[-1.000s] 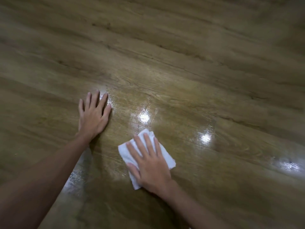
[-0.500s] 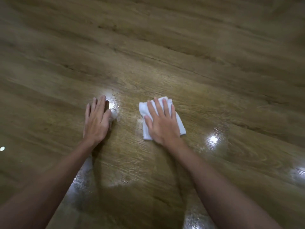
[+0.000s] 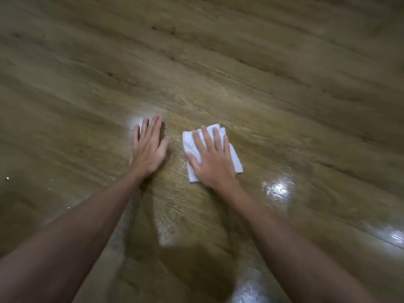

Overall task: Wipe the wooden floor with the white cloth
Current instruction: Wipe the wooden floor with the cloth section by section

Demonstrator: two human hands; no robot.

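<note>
A folded white cloth [image 3: 236, 161] lies flat on the wooden floor [image 3: 218, 62] near the middle of the view. My right hand [image 3: 211, 159] presses down on it with straight, spread fingers and covers most of it. My left hand [image 3: 149, 148] rests flat on the bare floor just left of the cloth, palm down, fingers straight, about a hand's width away and not touching the cloth.
Brown floorboards run diagonally through the whole view. Glossy wet-looking patches reflect light right of the cloth [image 3: 276, 189], at the far right [image 3: 393, 236] and by my left fingertips [image 3: 134, 122]. My shadow [image 3: 196, 270] darkens the boards between my forearms.
My right hand has slid the cloth away from me, from near my body up to level with my left hand. The left hand stays planted on the floor.
</note>
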